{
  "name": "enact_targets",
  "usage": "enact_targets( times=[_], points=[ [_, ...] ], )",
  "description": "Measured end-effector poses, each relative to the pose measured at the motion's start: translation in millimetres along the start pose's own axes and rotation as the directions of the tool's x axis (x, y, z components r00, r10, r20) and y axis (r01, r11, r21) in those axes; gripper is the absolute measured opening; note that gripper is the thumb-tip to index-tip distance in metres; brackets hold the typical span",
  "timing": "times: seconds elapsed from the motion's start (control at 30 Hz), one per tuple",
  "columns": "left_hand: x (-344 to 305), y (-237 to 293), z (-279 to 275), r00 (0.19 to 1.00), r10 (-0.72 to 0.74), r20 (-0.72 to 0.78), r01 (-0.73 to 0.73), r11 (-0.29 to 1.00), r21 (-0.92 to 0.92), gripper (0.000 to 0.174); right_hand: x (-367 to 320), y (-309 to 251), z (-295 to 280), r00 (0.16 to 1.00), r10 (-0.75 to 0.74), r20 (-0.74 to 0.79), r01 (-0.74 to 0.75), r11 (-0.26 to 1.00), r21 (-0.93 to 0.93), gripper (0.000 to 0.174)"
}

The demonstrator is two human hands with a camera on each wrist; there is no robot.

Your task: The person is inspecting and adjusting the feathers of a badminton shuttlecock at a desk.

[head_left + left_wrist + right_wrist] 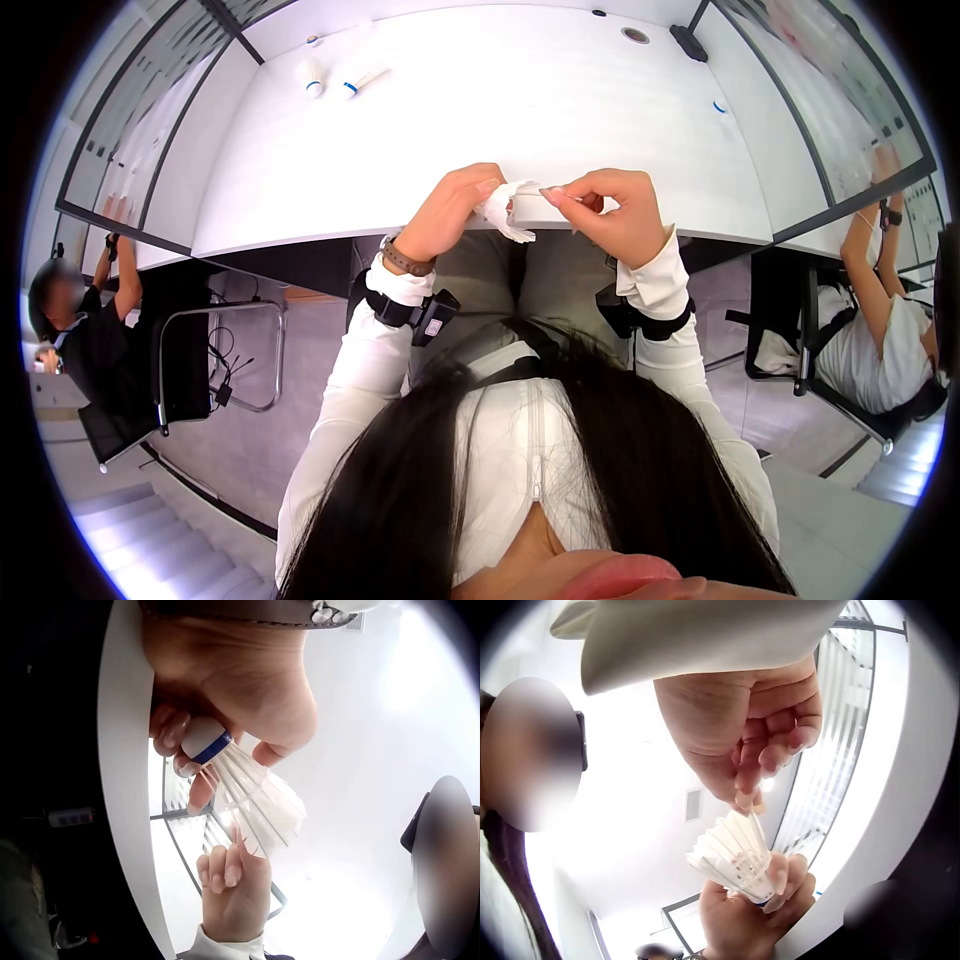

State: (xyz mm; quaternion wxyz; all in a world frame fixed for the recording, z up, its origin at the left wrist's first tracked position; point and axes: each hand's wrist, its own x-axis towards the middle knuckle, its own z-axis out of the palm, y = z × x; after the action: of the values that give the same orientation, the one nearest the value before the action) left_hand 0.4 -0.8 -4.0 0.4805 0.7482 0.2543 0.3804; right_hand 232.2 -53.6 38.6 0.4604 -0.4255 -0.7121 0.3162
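Observation:
My left hand point(450, 215) holds a white feather shuttlecock point(515, 212) over the table's near edge. In the left wrist view, its fingers curl round the rounded cork point(201, 738), just beside the blue band point(213, 748). The feather skirt point(724, 844) spreads toward my right hand point(622, 208). That hand pinches the end of a thin white feather point(756, 823) at the skirt's rim between thumb and fingertip, its other fingers curled in.
Two more shuttlecocks, one upper left point(313, 80) and another beside it point(365, 82), lie on the white table point(480, 100). A small blue strip point(719, 106) and a black object point(688, 43) are at the right. Framed partitions flank the table; other people sit beyond both.

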Motion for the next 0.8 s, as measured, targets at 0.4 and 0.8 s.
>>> enact_targets(
  times=[0.4, 0.8],
  points=[
    [-1.6, 0.4, -3.6, 1.0, -0.007, 0.022, 0.008, 0.999, -0.035, 0.033, -2.3, -2.6, 8.0, 1.0, 0.02, 0.006, -0.02, 0.998, -0.063, 0.015],
    [-3.3, 6.4, -3.1, 0.991, -0.121, -0.057, 0.118, 0.992, -0.049, 0.063, -3.2, 1.8, 14.5, 0.998, -0.007, 0.057, 0.006, 1.0, 0.021, 0.012]
  ],
)
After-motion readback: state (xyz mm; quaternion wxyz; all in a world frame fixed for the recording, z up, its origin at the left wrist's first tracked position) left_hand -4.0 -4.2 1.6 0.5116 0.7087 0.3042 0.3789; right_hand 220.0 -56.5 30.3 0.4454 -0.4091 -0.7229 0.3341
